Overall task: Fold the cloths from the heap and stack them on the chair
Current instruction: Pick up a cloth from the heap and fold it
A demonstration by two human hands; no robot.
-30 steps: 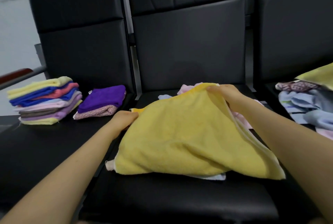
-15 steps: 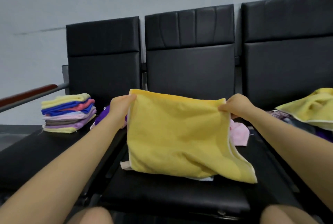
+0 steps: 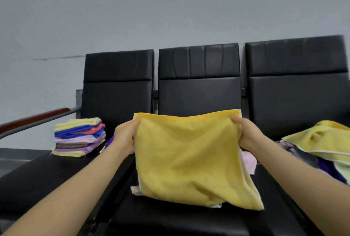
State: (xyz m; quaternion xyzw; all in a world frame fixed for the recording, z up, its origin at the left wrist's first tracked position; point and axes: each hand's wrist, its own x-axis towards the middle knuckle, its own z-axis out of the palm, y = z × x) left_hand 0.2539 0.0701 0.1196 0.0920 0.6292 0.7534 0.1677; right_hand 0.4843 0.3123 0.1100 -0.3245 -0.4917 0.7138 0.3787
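Note:
A yellow cloth (image 3: 189, 156) hangs stretched between my two hands over the middle chair seat (image 3: 180, 220); its lower edge drapes on the seat. My left hand (image 3: 126, 137) pinches its upper left corner and my right hand (image 3: 246, 133) pinches its upper right corner. On the left chair seat (image 3: 37, 175) stands a stack of folded cloths (image 3: 79, 137), with a purple folded cloth (image 3: 111, 140) mostly hidden behind my left wrist. The heap of loose cloths (image 3: 322, 146) lies on the right chair, topped by a pale yellow one.
A pink cloth (image 3: 248, 161) lies on the middle seat behind the yellow one. Three black chair backs (image 3: 198, 84) stand against a grey wall. A wooden-topped armrest (image 3: 36, 118) runs at the far left.
Both hands have lifted the yellow cloth off the seat and drawn it taut by its top corners. The view has tilted upward, showing more wall.

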